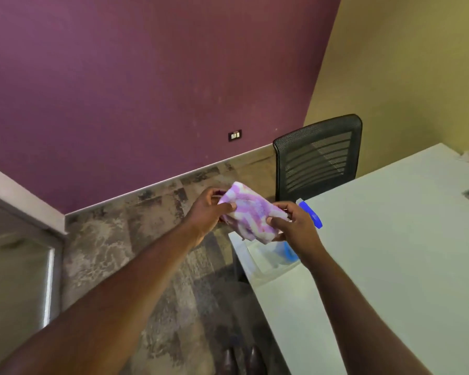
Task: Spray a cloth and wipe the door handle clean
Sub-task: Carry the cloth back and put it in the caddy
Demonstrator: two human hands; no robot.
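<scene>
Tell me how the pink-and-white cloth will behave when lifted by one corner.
Probably floppy: the cloth sags and creases between the left hand and right hand. Likely light, since fingertip pinches carry it. Its fuzzy pile suggests it won't slip.

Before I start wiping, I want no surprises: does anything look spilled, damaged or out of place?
Nothing spilled. The spray bottle sits close to the corner of the table, partly behind the right hand, where it could get knocked off. The purple wall shows pale smudges.
</scene>
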